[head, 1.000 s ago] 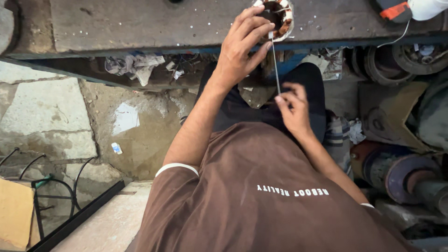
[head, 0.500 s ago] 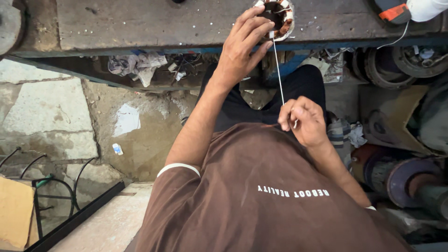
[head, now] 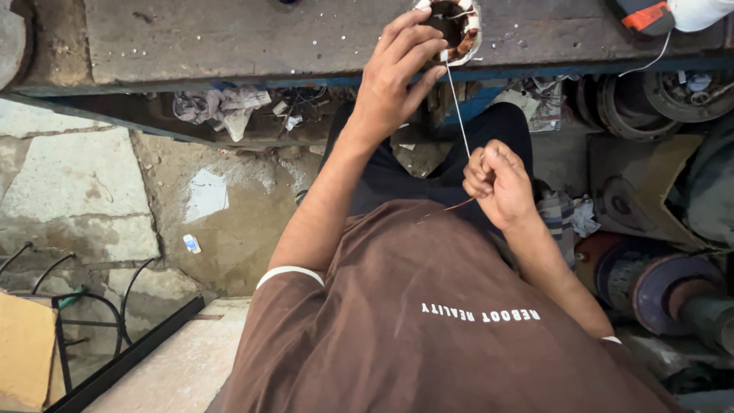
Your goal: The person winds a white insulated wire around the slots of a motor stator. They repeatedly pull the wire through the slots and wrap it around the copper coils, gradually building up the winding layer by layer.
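Thread (head: 457, 115) between hands, probably taut

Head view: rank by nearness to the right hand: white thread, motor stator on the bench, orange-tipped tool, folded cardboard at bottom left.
1. White thread: pinched in the right hand.
2. Motor stator: up on the bench edge, under the left hand.
3. Orange-tipped tool: top right on the bench.
4. Folded cardboard: far bottom left on the floor.

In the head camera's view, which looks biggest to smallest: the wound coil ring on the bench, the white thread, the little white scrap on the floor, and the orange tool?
Largest to smallest, as seen:
1. White thread, longest though very thin.
2. Coil ring, cut off by the frame's top.
3. Orange tool, partly out of frame, so unsure against the ring.
4. White scrap.
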